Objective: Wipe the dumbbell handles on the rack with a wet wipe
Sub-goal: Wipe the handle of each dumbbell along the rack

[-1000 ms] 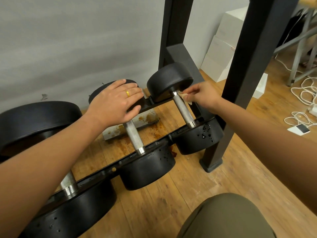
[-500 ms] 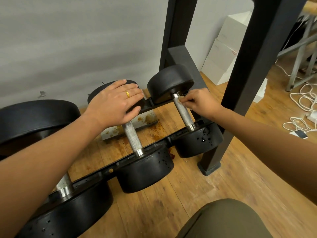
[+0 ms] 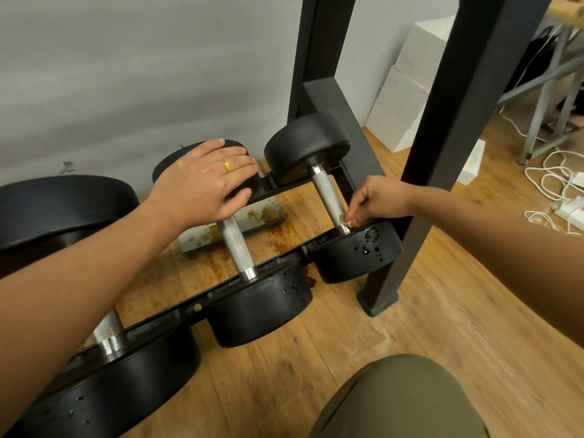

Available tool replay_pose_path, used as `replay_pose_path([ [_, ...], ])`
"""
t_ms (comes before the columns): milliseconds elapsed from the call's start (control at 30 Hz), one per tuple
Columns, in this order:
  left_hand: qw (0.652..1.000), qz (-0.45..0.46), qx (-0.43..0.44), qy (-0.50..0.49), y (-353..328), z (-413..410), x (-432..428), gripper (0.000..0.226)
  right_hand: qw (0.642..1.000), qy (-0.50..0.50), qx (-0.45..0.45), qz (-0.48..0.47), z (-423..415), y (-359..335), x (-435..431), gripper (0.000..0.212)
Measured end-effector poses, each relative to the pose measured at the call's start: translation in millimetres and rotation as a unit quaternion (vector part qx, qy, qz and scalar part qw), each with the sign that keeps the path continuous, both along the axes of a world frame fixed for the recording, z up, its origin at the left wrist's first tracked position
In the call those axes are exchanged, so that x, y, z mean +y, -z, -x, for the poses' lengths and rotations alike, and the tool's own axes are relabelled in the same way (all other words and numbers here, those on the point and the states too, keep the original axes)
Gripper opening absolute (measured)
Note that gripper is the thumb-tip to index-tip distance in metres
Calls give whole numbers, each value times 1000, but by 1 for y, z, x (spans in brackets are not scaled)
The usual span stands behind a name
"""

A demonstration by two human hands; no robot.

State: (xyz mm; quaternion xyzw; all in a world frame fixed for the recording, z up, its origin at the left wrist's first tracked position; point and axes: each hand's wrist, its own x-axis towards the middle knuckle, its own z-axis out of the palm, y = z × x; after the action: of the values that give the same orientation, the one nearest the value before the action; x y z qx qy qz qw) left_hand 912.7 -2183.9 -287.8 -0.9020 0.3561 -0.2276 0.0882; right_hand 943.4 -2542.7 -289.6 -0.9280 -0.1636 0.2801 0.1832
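Right of centre, the right hand (image 3: 376, 199) pinches a wet wipe (image 3: 343, 218) on the rightmost dumbbell handle (image 3: 327, 192), at its near end. The left hand (image 3: 202, 181) lies flat on the middle dumbbell (image 3: 259, 311). Knurling could snag the wipe loose.

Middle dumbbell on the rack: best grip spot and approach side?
Wrap the knurled handle mid-span, from above. It is the one narrow part, bare between the wide near head and the far head, where the left hand rests.

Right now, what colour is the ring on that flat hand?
Gold: a plain band on the left hand, clearest in the head view.
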Motion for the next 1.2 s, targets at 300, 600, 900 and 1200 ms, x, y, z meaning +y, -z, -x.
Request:
replay_pose_path([
  [300, 1000, 5, -11, 9, 2, -1, 0, 50, 859, -207, -465, -60, -10, 15, 6, 43],
  [600, 1000, 9, -16, 15, 3, -3, 0, 49, 846, -345, -403, 60, -35, 20, 9, 68],
  [900, 1000, 13, -13, 14, 3, -2, 1, 50, 759, -513, -377, 137, -28, -3, 3, 61],
  [1200, 1000, 18, -14, 18, 4, -3, 0, 48, 717, -570, -363, 174, -19, 1, -4, 61],
])
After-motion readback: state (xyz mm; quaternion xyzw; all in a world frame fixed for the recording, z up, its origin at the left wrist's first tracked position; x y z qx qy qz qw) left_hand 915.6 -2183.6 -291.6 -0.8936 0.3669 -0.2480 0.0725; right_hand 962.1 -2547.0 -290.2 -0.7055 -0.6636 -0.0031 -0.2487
